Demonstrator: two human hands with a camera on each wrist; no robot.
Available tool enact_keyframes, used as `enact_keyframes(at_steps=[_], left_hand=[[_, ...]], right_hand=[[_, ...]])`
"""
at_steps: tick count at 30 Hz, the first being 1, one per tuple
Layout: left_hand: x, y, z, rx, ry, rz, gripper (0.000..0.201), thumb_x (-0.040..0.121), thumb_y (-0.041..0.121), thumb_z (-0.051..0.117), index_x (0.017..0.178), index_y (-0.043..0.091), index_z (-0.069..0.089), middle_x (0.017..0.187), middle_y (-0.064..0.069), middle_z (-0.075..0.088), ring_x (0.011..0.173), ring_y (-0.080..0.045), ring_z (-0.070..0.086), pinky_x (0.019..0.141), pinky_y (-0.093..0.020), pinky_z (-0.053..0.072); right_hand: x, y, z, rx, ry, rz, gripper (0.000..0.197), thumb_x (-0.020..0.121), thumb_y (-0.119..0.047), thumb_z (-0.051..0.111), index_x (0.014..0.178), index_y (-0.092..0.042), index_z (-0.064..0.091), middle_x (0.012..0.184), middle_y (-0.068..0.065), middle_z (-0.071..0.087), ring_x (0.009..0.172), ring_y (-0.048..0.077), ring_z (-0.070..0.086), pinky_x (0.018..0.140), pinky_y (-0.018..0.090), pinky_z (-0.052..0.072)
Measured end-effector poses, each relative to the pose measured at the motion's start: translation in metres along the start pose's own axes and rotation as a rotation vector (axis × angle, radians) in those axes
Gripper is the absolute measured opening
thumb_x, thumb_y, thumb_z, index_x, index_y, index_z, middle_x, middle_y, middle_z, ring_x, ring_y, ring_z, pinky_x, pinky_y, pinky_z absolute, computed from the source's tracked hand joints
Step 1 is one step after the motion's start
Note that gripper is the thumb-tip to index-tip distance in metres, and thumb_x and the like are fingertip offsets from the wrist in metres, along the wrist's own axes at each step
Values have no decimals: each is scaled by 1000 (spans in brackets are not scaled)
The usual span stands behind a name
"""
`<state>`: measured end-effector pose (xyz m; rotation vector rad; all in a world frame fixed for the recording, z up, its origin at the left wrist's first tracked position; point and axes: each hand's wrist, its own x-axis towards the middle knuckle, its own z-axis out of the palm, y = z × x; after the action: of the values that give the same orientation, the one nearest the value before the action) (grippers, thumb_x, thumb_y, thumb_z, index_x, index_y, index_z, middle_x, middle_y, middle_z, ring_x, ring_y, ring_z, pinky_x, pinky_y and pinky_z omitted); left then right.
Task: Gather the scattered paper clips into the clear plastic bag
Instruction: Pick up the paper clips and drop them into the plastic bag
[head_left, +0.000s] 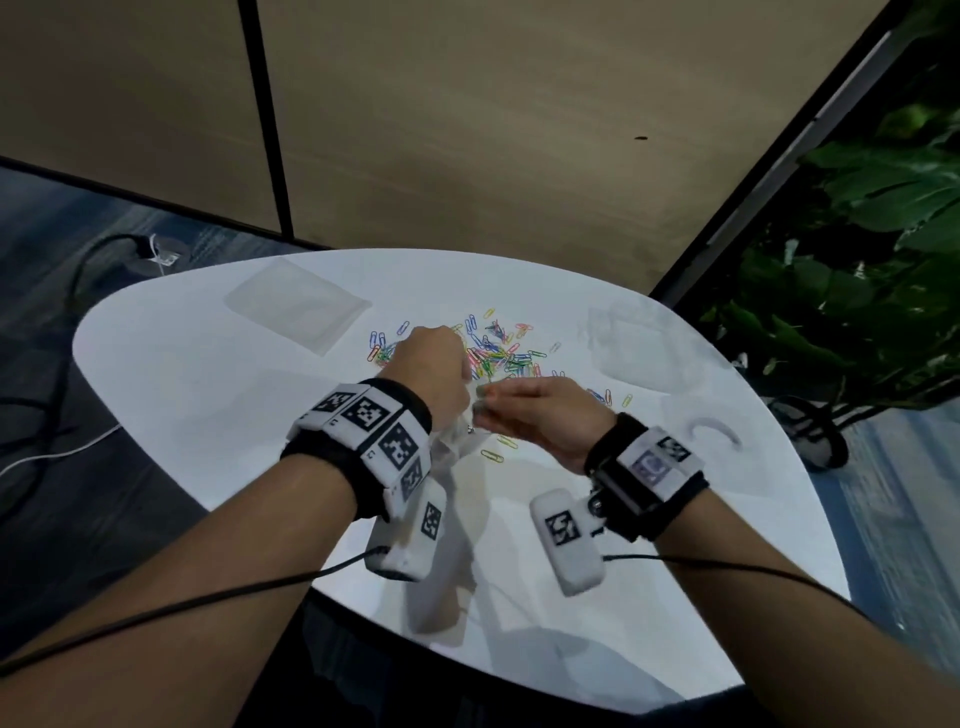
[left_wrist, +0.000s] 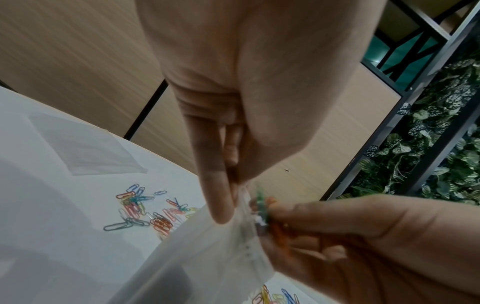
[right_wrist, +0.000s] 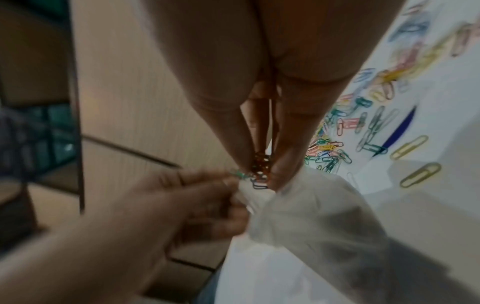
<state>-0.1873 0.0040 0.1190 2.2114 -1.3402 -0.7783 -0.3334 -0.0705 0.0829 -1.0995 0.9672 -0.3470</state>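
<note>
Clips at the mouth of the bag, over a white table.

Your left hand (head_left: 434, 371) pinches the rim of the clear plastic bag (left_wrist: 207, 253); your right hand (head_left: 540, 415) pinches a few paper clips (right_wrist: 259, 170) against that rim. More loose clips (head_left: 493, 351) lie scattered on the rounded table (head_left: 208, 374), with tan wall panels (head_left: 467, 130) behind and a leafy plant (head_left: 883, 208) to the right.

Both forearms extend forward over the table, banded at the wrists, the left hand (head_left: 434, 371) raised with thumb and fingers (left_wrist: 217, 197) pinched together on the clear plastic bag's (left_wrist: 207, 257) rim, the right hand (head_left: 540, 415) level beside it, fingertips bunched around a cluster of paper clips (right_wrist: 259, 172).
</note>
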Motion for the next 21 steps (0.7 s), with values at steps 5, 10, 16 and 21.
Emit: enact_keyframes(at_steps=[5, 10, 16, 21], left_hand=[[-1, 2, 0, -14, -21, 13, 20, 90, 5, 61, 99, 15, 76, 110, -13, 71, 79, -24, 65, 90, -36, 59], [-2, 2, -4, -4, -20, 35, 21, 91, 3, 60, 95, 11, 79, 93, -12, 76, 81, -27, 73, 85, -38, 62], [-3, 1, -8, -28, -22, 15, 21, 90, 2, 61, 97, 11, 79, 90, -10, 74, 74, -24, 69, 86, -36, 61], [-3, -2, -10, -7, -29, 8, 24, 89, 1, 60, 91, 14, 79, 70, -1, 65, 76, -26, 70, 84, -34, 60]], right_hand=[[5, 7, 21, -674, 156, -175, 17, 80, -5, 71, 96, -6, 78, 84, 13, 75, 73, 18, 68, 76, 29, 60], [10, 0, 28, -1033, 215, -363, 21, 81, -5, 66, 68, -19, 75, 59, -5, 63, 51, -2, 51, 52, 2, 34], [14, -2, 22, -1149, 68, -440, 21, 80, -9, 63, 92, -16, 79, 75, -1, 72, 63, 0, 59, 66, 9, 45], [12, -16, 0, -819, -230, -283, 21, 85, -8, 69, 104, -12, 74, 103, 5, 75, 90, 13, 72, 86, 31, 58]])
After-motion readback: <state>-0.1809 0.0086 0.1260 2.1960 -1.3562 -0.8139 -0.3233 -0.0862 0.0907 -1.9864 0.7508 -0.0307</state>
